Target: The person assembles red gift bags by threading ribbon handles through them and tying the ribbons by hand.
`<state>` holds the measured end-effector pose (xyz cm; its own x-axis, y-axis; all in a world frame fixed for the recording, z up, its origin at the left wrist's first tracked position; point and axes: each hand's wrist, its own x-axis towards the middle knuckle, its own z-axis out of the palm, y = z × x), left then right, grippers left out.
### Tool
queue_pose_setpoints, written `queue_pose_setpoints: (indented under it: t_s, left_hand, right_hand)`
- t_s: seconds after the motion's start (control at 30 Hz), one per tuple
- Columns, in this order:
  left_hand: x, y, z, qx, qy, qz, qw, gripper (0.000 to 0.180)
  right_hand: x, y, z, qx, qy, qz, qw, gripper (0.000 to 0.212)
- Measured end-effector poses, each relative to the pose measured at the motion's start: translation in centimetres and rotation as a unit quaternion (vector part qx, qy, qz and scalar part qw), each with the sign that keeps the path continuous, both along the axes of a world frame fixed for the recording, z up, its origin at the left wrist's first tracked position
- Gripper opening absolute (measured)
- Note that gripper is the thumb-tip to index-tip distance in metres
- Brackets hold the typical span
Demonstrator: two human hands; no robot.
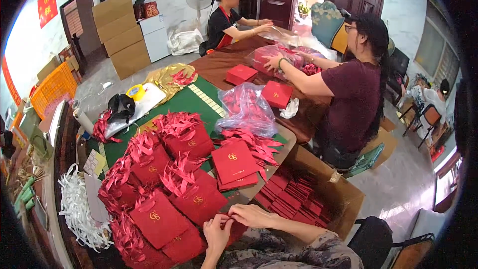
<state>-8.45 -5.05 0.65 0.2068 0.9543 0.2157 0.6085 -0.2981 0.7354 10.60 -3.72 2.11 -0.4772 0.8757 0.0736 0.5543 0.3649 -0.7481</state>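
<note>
At the near edge of the table, my left hand (217, 232) and my right hand (249, 215) meet with their fingertips pinched together. Between and below them shows part of a red gift bag (238, 232), its upper edge at my fingers; most of it is hidden. Just left of my hands are piles of red gift bags (158, 219) with gold emblems and loose red ribbon handles (181, 175). Ahead, more flat red bags (234, 162) lie stacked, ribbons spilling beside them.
A cardboard box (343, 194) of red bags stands at the right. White strips (82, 209) hang at the left. A clear plastic bag (247, 109) of red items lies on the green mat (164, 112). Two people work at the brown-covered far table (211, 69).
</note>
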Motion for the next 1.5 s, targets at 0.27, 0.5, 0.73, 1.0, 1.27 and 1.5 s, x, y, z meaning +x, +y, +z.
queue_pose_setpoints:
  t_s: [0.27,0.5,0.73,1.0,1.27,1.5]
  left_hand:
    - [0.1,-0.9,2.0,0.118,0.049,0.008,0.992,0.019]
    - [-0.6,-1.2,1.8,0.134,0.127,0.022,0.983,0.020]
    - [-1.3,-2.0,1.4,0.055,0.154,0.017,0.986,0.011]
    - [-1.5,0.8,2.3,-0.002,-0.004,0.019,1.000,0.007]
    - [-3.0,1.6,1.4,-0.092,-0.066,0.009,0.993,0.012]
    - [-3.7,1.5,2.1,-0.238,-0.169,-0.009,0.956,0.015]
  right_hand:
    - [2.1,0.8,1.3,-0.018,0.002,-0.023,1.000,0.016]
    - [2.3,0.3,1.6,-0.030,-0.022,-0.069,0.997,0.016]
    - [1.6,0.4,0.4,0.001,-0.022,-0.095,0.995,0.013]
    - [1.6,0.3,3.1,-0.026,0.016,-0.155,0.987,0.021]
    - [-1.5,-0.1,2.1,0.031,0.064,-0.078,0.994,0.012]
    - [-1.7,-0.4,0.7,-0.038,0.074,-0.122,0.989,0.009]
